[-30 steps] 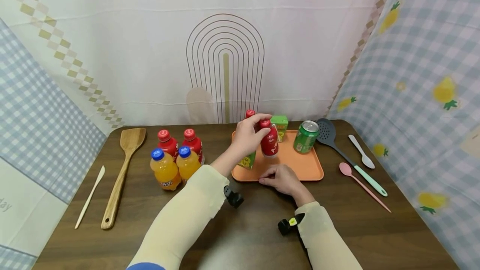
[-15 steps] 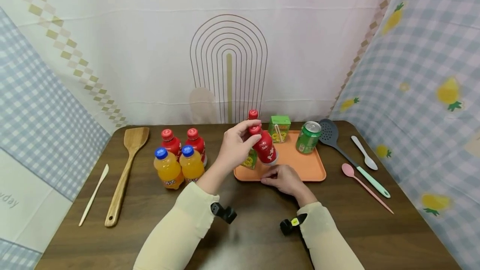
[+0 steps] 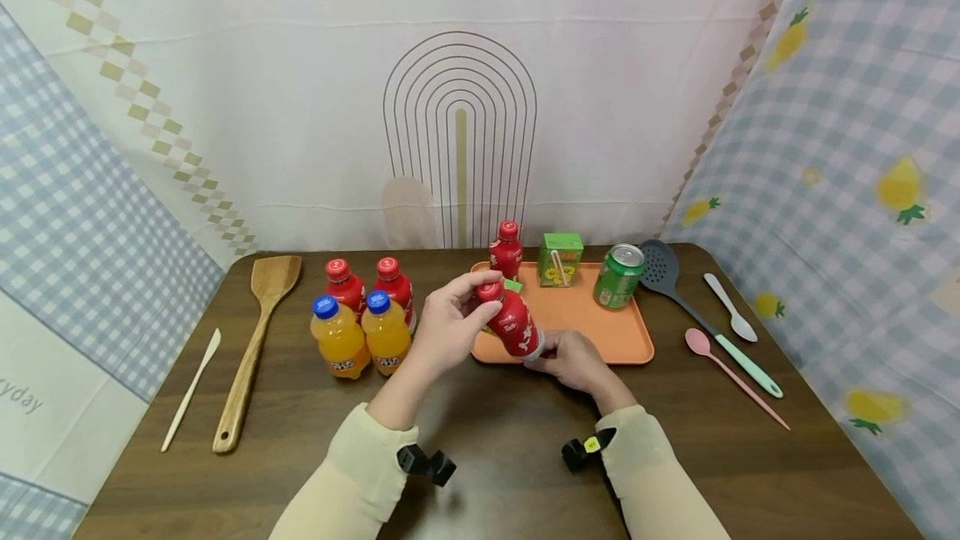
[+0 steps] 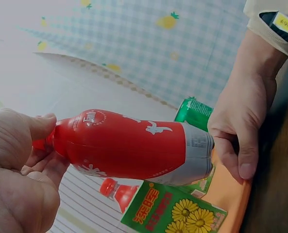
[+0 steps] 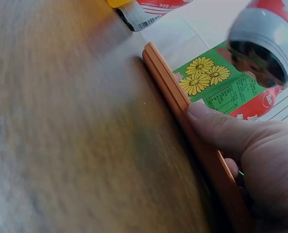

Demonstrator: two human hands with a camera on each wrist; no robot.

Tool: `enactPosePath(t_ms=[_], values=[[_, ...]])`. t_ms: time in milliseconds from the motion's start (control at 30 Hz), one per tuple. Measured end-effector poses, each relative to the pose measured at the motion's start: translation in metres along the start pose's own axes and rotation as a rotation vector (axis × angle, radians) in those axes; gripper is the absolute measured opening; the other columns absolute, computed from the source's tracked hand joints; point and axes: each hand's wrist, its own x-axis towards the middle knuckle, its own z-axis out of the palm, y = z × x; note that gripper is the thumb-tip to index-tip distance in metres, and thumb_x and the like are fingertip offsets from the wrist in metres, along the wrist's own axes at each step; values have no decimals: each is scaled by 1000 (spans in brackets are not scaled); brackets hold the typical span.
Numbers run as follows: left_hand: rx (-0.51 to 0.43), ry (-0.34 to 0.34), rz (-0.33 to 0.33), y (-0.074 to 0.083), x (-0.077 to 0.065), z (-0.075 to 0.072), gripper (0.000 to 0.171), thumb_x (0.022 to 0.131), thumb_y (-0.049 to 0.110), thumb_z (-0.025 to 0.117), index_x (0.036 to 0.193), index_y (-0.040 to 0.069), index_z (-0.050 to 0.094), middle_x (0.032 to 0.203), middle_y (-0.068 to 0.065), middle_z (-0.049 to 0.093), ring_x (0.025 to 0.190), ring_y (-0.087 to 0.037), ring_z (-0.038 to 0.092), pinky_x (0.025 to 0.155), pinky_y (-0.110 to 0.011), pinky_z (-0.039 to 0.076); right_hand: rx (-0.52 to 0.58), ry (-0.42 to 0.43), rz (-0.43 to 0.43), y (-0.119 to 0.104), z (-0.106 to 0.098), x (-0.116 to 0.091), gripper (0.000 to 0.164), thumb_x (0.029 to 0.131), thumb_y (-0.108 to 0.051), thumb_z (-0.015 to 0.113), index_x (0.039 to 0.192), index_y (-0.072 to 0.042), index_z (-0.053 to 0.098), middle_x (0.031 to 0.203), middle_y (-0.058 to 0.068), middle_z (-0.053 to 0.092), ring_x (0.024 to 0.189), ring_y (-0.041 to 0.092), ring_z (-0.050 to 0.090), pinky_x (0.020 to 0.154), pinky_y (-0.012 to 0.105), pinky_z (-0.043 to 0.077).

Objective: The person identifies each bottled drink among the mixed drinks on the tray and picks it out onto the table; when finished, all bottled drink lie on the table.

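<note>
My left hand [image 3: 447, 325] holds a red bottle [image 3: 513, 323] by its neck, just under the cap. The bottle leans, its silver base pointing right and down over the tray's front edge. At the orange tray's [image 3: 592, 327] front rim, my right hand [image 3: 573, 359] pinches the edge, the thumb [image 5: 221, 128] on the rim in the right wrist view. On the tray stand another red bottle [image 3: 506, 255], a green drink carton [image 3: 560, 261] with a straw and a green can [image 3: 619, 277]. A second green carton [image 4: 175, 208] is mostly hidden behind the held bottle in the head view.
Left of the tray stand two orange juice bottles [image 3: 341, 340] before two red bottles [image 3: 345, 286]. A wooden spatula [image 3: 251, 348] and pale knife [image 3: 191, 390] lie farther left. On the right are a slotted turner [image 3: 693, 311], pink spoon [image 3: 735, 375] and white spoon [image 3: 730, 307].
My left hand has lifted the red bottle from the tray's middle and brought it left and nearer, tilting it. My right hand has stayed at the tray's front rim.
</note>
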Motion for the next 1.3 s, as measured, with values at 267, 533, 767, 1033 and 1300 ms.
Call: enactPosePath(t_ms=[267,533,767,1033,1300], values=[[-12,-15,-85,0,-24,-15,35,88,0,67,123,2,62,122,-15,63,110,-26,61,92,-32,49,-15,-16,-55,1,0,0,7,82,-34,76,83,-27,77,81,-18,65,80,4,60,74,30,49],[36,-28,-104,-3,-42,-33,32,89,9,68,121,13,65,120,-4,65,107,-18,62,89,-30,51,-28,-37,-10,0,0,2,9,83,-39,74,86,-31,77,80,-20,65,81,2,60,75,29,49],[84,-66,-109,-4,-52,-49,32,90,16,68,122,19,65,120,1,65,104,-16,62,87,-28,52,-34,-28,-5,-1,0,2,6,84,-36,75,84,-31,77,80,-20,65,81,3,60,76,31,48],[129,-132,-65,-5,-60,-75,33,91,13,67,124,14,63,120,-4,66,102,-16,64,84,-30,54,-29,-38,-9,-1,-1,3,12,84,-40,73,85,-29,78,81,-19,65,81,3,60,76,30,49],[152,-192,-92,-4,-67,-108,36,91,7,66,127,8,60,120,-9,65,100,-16,64,79,-28,55,-32,-42,1,-1,-1,1,8,83,-39,74,85,-31,77,82,-20,65,81,2,60,79,31,49]])
